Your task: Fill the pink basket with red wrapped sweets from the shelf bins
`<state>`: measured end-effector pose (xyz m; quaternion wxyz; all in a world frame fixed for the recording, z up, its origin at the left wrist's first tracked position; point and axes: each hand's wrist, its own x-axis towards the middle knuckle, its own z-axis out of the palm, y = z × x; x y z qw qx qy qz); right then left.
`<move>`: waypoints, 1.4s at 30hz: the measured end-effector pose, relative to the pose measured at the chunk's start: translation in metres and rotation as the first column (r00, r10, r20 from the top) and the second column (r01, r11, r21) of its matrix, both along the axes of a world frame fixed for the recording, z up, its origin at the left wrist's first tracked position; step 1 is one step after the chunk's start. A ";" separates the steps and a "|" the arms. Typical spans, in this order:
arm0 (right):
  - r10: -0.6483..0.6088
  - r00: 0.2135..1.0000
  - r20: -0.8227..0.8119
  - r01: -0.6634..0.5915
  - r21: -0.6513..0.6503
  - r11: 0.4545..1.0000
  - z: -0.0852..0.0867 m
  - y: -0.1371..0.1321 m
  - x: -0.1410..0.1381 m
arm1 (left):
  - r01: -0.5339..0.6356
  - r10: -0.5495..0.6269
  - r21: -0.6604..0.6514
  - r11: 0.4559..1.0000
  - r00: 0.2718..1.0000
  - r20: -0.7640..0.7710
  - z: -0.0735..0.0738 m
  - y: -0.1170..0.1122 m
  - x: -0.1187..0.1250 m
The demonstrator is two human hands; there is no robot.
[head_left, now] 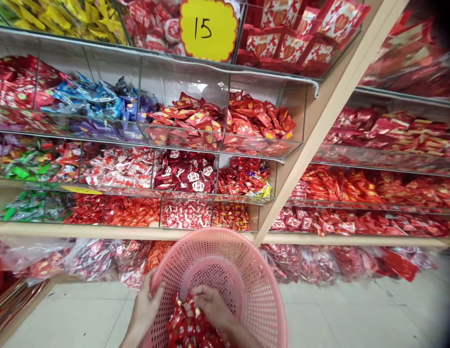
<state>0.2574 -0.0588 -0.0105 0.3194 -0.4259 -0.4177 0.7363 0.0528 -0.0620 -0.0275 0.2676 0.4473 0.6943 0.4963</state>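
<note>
A pink perforated plastic basket [259, 270] is in front of me at the bottom of the view, tilted so its inside shows. My left hand [147, 304] is closed on the basket's left rim, with the thumb inside. Inside the basket lies a heap of shiny red-wrapped candies [190, 324], at its near left part. My right hand [213, 304] reaches into the basket with curled fingers closed on some of these candies. Its fingertips are partly hidden among the wrappers.
Shelves with clear dividers hold candies: red packets [261, 118], blue ones [90, 94], maroon ones [186, 171]. A yellow price sign [208, 29] reads 15. A slanted-looking wooden post [329, 121] splits the shelving. Plastic bags of candy [90, 258] sit below, above the tiled floor [344, 309].
</note>
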 end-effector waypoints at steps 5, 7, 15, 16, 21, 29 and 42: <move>0.083 0.996 0.029 -0.084 0.033 0.996 -0.017 -0.020 -0.015 | 0.016 -0.016 -0.002 1.000 1.000 0.012 -0.004 0.000 -0.001; 0.167 0.985 0.045 -0.169 0.044 0.985 -0.018 -0.026 -0.016 | 0.022 -0.022 -0.009 1.000 1.000 0.020 -0.007 0.000 -0.002; 0.161 0.885 0.436 -0.372 0.458 0.807 0.020 0.025 -0.003 | 0.030 -0.030 0.000 1.000 0.998 0.049 -0.009 0.000 -0.002; 0.192 0.849 0.492 -0.432 0.440 0.787 0.018 0.032 -0.006 | 0.029 -0.029 0.000 1.000 0.998 0.055 -0.009 0.000 -0.002; 0.346 0.670 0.657 -0.642 0.278 0.715 -0.012 0.039 -0.031 | 0.026 -0.026 -0.005 1.000 0.999 0.038 -0.006 0.000 -0.002; 0.389 0.516 0.763 -0.788 0.246 0.565 -0.024 0.014 -0.028 | 0.000 0.000 -0.026 1.000 1.000 -0.007 -0.006 -0.001 -0.001; 0.338 0.595 0.730 -0.746 0.344 0.571 -0.001 0.006 -0.018 | 0.008 -0.009 -0.067 0.998 1.000 -0.006 -0.013 -0.003 -0.008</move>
